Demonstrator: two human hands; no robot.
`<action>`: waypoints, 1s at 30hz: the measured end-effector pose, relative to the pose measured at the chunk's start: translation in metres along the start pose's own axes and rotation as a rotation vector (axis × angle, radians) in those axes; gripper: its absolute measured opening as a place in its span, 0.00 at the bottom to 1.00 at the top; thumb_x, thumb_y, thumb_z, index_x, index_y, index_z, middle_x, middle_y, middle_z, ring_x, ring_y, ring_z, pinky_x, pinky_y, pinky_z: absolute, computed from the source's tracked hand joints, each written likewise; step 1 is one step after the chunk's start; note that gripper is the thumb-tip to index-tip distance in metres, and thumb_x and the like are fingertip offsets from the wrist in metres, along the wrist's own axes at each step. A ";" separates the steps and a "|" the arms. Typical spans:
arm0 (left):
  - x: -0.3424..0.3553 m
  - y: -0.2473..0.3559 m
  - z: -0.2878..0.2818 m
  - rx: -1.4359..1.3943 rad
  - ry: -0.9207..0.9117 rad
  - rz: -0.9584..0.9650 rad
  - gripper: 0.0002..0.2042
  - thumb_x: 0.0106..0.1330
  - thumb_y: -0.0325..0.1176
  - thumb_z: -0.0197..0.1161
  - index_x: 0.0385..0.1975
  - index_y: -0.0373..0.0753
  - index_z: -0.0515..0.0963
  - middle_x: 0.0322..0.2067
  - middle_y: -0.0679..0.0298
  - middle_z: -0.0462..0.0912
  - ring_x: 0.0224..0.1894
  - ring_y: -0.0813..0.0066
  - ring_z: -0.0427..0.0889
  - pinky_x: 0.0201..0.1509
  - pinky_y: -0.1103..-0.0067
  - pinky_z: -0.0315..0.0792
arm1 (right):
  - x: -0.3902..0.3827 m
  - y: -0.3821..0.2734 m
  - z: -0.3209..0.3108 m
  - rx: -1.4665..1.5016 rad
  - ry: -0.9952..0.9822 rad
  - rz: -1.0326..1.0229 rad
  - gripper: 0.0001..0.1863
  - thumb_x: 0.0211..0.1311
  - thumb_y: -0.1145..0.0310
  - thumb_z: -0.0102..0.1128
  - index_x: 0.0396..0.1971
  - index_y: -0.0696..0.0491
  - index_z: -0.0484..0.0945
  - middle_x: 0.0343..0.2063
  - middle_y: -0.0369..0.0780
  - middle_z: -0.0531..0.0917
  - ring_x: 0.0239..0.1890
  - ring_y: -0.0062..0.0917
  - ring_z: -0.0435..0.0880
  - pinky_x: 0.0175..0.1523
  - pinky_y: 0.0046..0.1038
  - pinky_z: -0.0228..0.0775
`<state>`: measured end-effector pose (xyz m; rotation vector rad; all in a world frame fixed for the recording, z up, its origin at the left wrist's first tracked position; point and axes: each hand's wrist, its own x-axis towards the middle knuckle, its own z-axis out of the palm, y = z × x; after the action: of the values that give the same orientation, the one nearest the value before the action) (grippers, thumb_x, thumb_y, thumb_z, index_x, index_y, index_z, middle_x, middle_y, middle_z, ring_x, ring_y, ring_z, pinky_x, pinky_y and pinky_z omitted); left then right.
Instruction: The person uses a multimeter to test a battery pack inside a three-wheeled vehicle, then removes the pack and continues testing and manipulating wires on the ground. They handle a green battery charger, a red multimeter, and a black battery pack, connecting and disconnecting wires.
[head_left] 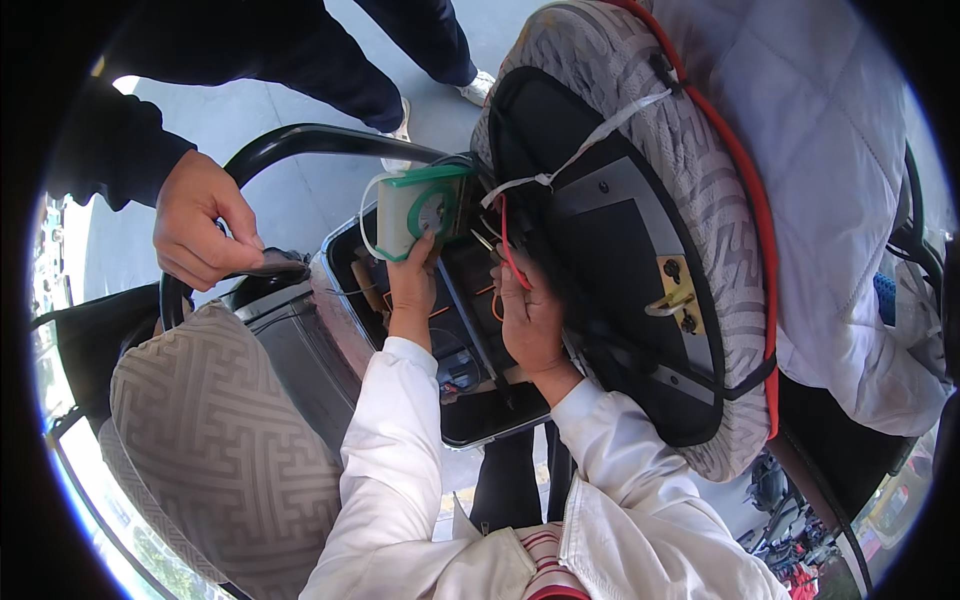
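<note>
My left hand (pixel 412 290) is closed on a boxy green-and-cream meter (pixel 405 215) with a round dial, its fingers along the lower right side. A white cord loops from the meter's left side. My right hand (pixel 532 320) is closed on a red lead (pixel 506 240), just right of the meter; thin metal tips show by its fingertips, partly hidden. Both hands are over an open vehicle compartment (pixel 465 440) that holds dark parts, some orange wire and a blue-grey strip. To the right, the raised seat (pixel 610 210) shows its black underside and a brass latch (pixel 676 300).
A co-worker's hand (pixel 205 225) is at the left, by a curved black rail (pixel 290 140) and a dark handle-like part. A patterned cushion (pixel 230 400) lies at the lower left. A white quilted cover (pixel 790 180) and a red cord (pixel 745 190) lie along the right.
</note>
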<state>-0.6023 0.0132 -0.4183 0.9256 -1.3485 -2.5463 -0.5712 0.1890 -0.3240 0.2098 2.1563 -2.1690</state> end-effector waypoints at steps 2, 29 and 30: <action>-0.003 0.005 0.002 0.031 0.042 0.036 0.30 0.59 0.25 0.69 0.61 0.43 0.65 0.56 0.63 0.72 0.57 0.68 0.74 0.56 0.75 0.72 | -0.003 0.006 -0.002 -0.040 -0.007 0.006 0.12 0.69 0.74 0.56 0.50 0.55 0.79 0.43 0.43 0.84 0.41 0.31 0.85 0.47 0.28 0.75; 0.031 0.153 0.018 1.353 -0.335 -0.046 0.26 0.48 0.41 0.77 0.45 0.31 0.82 0.36 0.51 0.87 0.37 0.61 0.85 0.47 0.71 0.75 | -0.017 0.080 0.126 -0.225 -0.292 0.037 0.15 0.70 0.70 0.57 0.54 0.58 0.79 0.41 0.46 0.86 0.44 0.30 0.86 0.50 0.26 0.75; 0.032 0.156 0.021 1.359 -0.339 -0.069 0.25 0.49 0.41 0.76 0.44 0.31 0.82 0.35 0.52 0.87 0.37 0.61 0.85 0.47 0.71 0.75 | -0.014 0.082 0.132 -0.251 -0.274 -0.022 0.15 0.70 0.70 0.57 0.54 0.57 0.79 0.43 0.48 0.86 0.46 0.34 0.86 0.51 0.28 0.75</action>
<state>-0.6675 -0.0772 -0.3020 0.5705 -3.2367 -1.5469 -0.5510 0.0559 -0.4026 -0.1205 2.2461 -1.7879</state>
